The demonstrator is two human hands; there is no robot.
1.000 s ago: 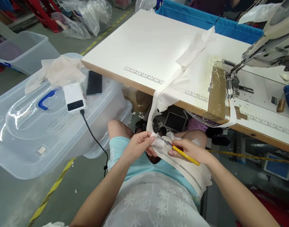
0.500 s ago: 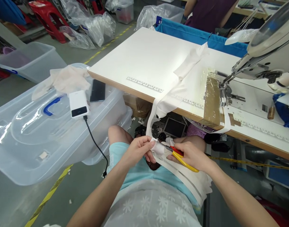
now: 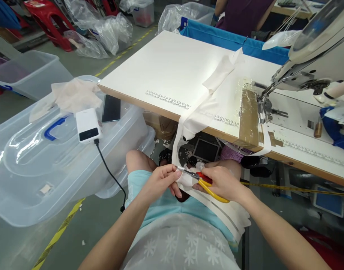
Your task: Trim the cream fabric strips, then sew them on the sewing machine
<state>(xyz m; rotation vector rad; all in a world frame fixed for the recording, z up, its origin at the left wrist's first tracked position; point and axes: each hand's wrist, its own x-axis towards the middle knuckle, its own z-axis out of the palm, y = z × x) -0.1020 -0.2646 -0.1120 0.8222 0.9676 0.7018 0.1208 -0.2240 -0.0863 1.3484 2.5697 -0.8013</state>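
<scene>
Over my lap, my right hand grips a pair of scissors with red and yellow handles. Their blades point left, at the white fabric strip pinched between the thumb and fingers of my left hand. The blade tips reach close to my left fingertips, lying against the strip. From there the strip runs up to the table edge, where pale fabric hangs over and continues across the tabletop. More white fabric lies across my right thigh.
A sewing machine stands on the white table at right. To the left, a lidded plastic bin carries a power bank with a cable, a phone and pale cloth. A person is behind the blue fabric bin.
The scissors have shifted slightly left, their blades now further along the strip beside my left fingertips. The whole view has moved a little; both hands keep their hold.
</scene>
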